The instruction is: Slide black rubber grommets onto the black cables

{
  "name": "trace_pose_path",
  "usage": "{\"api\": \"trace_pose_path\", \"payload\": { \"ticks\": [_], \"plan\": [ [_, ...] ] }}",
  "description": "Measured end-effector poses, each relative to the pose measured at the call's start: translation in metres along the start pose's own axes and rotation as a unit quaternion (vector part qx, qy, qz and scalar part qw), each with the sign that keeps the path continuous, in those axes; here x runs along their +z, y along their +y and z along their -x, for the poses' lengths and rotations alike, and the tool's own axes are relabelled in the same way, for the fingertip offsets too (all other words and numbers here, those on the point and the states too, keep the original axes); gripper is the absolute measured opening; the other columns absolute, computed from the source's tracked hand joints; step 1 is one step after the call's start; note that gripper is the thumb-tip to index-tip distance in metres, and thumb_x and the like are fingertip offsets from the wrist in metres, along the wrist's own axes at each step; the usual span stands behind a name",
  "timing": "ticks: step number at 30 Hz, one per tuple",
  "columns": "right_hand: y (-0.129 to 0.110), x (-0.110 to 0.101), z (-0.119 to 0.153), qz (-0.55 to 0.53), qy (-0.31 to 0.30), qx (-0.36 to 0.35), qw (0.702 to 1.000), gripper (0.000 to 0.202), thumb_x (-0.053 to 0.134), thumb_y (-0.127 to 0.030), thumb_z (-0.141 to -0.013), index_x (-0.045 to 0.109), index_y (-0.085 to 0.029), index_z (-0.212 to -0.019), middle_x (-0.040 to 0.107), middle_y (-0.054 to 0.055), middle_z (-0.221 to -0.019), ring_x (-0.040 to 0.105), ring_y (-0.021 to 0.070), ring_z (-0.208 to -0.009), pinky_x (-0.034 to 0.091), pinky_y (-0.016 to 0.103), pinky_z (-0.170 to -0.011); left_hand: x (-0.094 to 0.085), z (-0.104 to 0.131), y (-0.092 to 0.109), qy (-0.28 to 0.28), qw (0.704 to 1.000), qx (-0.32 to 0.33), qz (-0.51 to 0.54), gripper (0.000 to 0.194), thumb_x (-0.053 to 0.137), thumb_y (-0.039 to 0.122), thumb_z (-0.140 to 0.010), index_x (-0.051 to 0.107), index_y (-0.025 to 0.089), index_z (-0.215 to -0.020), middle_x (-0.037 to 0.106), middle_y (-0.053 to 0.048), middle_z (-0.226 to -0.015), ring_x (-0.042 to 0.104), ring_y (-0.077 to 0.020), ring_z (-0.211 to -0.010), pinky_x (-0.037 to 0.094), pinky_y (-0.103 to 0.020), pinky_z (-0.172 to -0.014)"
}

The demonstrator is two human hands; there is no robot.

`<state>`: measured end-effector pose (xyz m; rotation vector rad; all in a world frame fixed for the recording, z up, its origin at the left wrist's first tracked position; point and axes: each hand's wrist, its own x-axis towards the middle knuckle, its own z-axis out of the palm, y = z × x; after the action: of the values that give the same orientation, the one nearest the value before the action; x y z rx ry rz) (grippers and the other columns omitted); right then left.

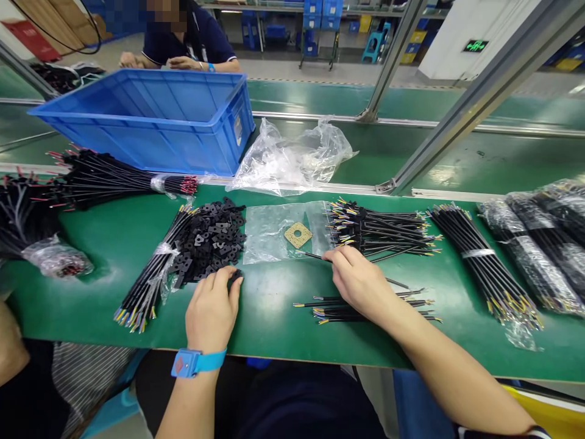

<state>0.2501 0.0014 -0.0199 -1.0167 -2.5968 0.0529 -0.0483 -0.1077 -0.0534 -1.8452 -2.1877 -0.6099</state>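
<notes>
While a black piece (236,275) is pinched beside the pile (211,238) by the left hand (212,308) and a cable (312,255) over the bag (269,235) by the right hand (359,277), loose cables (338,303) beneath could be dragged by low sweeps.

Green exit sign (476,46) on white pillar (445,52); label (237,130) on blue bin (169,146) too small to read.
</notes>
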Motion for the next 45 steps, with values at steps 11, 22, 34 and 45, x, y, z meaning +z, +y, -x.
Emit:
{"api": "trace_pose_path", "payload": {
  "ticks": [11, 22, 34, 45],
  "plan": [
    [-0.015, 0.015, -0.023, 0.142, -0.125, 0.015, 0.982, 0.043, 0.048, -0.006, -0.103, 0.064, -0.016, -0.142, 0.073, 0.013, -0.118, 0.068, 0.0234, -0.102, 0.057, 0.028, -0.07, -0.014, 0.033, 0.034, -0.038, 0.907, -0.128, 0.399, 0.026, 0.066, 0.036, -0.1, 0.078, 0.028, -0.122, 0.071, -0.004, -0.108, 0.075, -0.0168, -0.086, 0.061, -0.028, -0.079],
    [-0.015, 0.011, -0.022, 0.157, -0.137, 0.023, 0.978, 0.044, 0.047, -0.005, -0.102, 0.063, -0.011, -0.143, 0.073, 0.015, -0.11, 0.069, 0.0234, -0.098, 0.054, 0.028, -0.065, -0.012, 0.047, 0.056, -0.068, 0.649, -0.364, 0.664, 0.044, 0.095, 0.045, -0.073, 0.084, 0.025, -0.111, 0.08, -0.003, -0.088, 0.081, -0.0182, -0.084, 0.066, -0.022, -0.078],
    [-0.026, -0.014, 0.005, -0.205, 0.095, -0.093, 0.97, 0.039, 0.047, -0.007, -0.106, 0.064, -0.019, -0.139, 0.065, 0.002, -0.088, 0.065, 0.0116, -0.074, 0.055, 0.021, -0.067, -0.02, 0.039, 0.07, 0.036, 0.542, -0.417, 0.729, 0.046, 0.101, 0.045, -0.062, 0.087, 0.024, -0.101, 0.084, -0.007, -0.095, 0.08, -0.0171, -0.08, 0.066, -0.021, -0.072],
    [-0.042, -0.024, 0.018, -0.169, 0.131, -0.191, 0.958, 0.04, 0.055, -0.003, -0.101, 0.067, -0.016, -0.137, 0.075, 0.005, -0.095, 0.069, 0.014, -0.077, 0.058, 0.025, -0.068, -0.034, 0.036, 0.086, 0.037, 0.488, -0.422, 0.763, 0.049, 0.102, 0.046, -0.06, 0.087, 0.02, -0.099, 0.081, -0.005, -0.08, 0.075, -0.0117, -0.069, 0.064, -0.017, -0.069]
  ]
}}
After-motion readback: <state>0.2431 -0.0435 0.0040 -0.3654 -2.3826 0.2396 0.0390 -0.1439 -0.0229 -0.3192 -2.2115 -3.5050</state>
